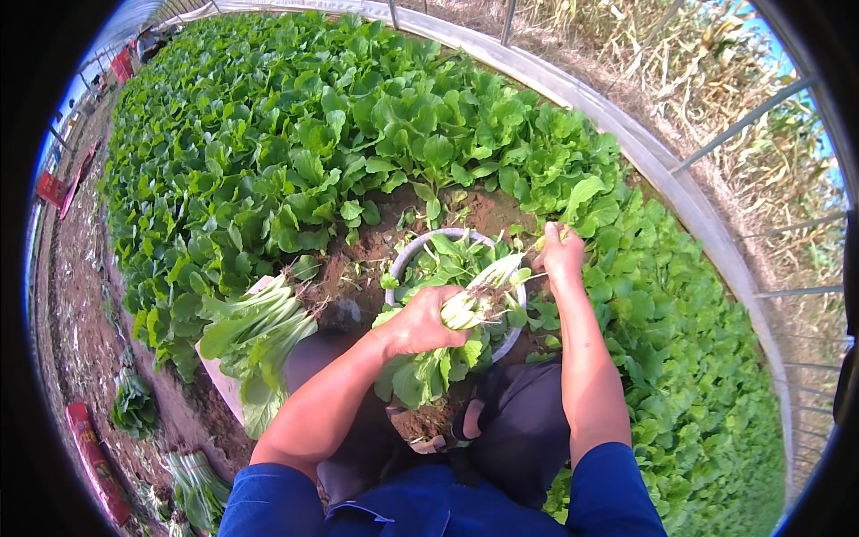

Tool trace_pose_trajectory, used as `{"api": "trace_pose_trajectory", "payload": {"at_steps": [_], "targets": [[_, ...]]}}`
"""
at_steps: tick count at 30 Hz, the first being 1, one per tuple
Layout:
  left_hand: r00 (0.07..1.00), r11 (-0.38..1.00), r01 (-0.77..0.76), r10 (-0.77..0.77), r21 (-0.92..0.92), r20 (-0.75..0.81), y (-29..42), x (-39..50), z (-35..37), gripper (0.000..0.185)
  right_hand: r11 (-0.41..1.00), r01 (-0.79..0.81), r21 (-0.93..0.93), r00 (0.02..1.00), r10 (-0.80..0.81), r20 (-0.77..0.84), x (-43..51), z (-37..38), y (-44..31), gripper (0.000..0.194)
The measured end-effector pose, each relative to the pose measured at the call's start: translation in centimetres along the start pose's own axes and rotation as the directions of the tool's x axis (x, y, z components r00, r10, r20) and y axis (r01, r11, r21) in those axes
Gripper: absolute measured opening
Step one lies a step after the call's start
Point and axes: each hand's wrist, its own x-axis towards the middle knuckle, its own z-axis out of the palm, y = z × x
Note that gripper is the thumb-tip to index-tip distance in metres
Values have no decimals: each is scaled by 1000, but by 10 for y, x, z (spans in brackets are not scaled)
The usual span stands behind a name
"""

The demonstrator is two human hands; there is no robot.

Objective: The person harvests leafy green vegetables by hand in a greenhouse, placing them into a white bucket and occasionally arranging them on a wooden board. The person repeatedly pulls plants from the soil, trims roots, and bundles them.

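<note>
My left hand [426, 319] is closed around a bunch of leafy greens [463, 309], its pale stems and soil-covered roots pointing up and right, its leaves hanging below the fist. To the right, my right hand [562, 252] pinches a single green plant [582, 198] whose leaf rises above the fingers; a thin root sticks out to the left. Beneath the hands stands a round basin [406, 254] with a pale rim, filled with loose leaves. Left of my left knee, a pile of pulled greens [268, 322] lies on a pinkish board [225, 386], roots towards the basin.
Rows of growing greens [268, 134] spread ahead and along the right, bordered by plastic sheeting [644, 144] and metal poles [745, 124]. On the soil path at left lie tied bundles [198, 486] and a red printed bag [97, 463]. A person [146, 47] is far off at upper left.
</note>
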Motion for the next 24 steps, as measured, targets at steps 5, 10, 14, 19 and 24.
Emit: {"api": "trace_pose_trajectory", "payload": {"at_steps": [5, 10, 14, 19, 24], "targets": [[994, 936, -43, 7, -349, -105, 7, -10, -24, 44, 370, 207, -905, 897, 297, 327, -27, 8, -7, 66], [998, 886, -49, 22, -460, -64, 9, -10, -25, 60, 907, -135, 400, 836, -113, 537, -58, 29, -33, 59], [1000, 941, -12, 10, -338, -8, 8, -9, -19, 49, 843, 3, 538, 874, -263, 408, -67, 38, -38, 35], [1000, 998, -16, 16, -63, 12, 6, -5, -16, 38, 820, 12, 572, 932, -217, 290, -45, 21, -30, 27], [998, 945, -38, 21, -325, -54, 6, -11, -25, 48, 859, 114, -500, 991, -65, 114, -36, 11, -30, 87]]}}
